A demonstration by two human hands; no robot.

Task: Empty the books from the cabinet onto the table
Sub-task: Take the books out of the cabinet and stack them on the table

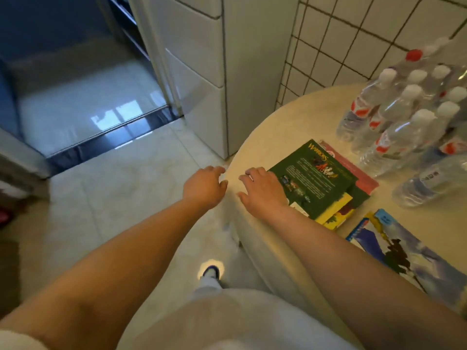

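several books are seen lying on the round counter (265,137), in a loose stack near its left edge. a green book (316,178) titled "warriors" lies on top, back cover up. a yellow book (336,213) shows from under its near corner, and a pink book (364,178) shows from under its far side. a blue picture book (404,251) lies flat by itself, just beside the stack on the near side.

the right hand (262,190) is held over the counter at the left edge of the green book, its fingers spread and lightly bent, nothing grasped; whether it touches the book cannot be told. the left hand (204,185) is held out beside the counter's edge, over the floor, with its fingers loosely curled and nothing held in them.

a shrink-wrapped pack of water bottles (404,117) with white caps is stood at the far right of the counter, well apart from the hands, and one bottle (429,183) lies on its side in front of it. a white cabinet (202,72) is seen against the tiled wall (353,29) behind the counter. pale floor tiles (121,188) run toward a dark doorway (75,84).
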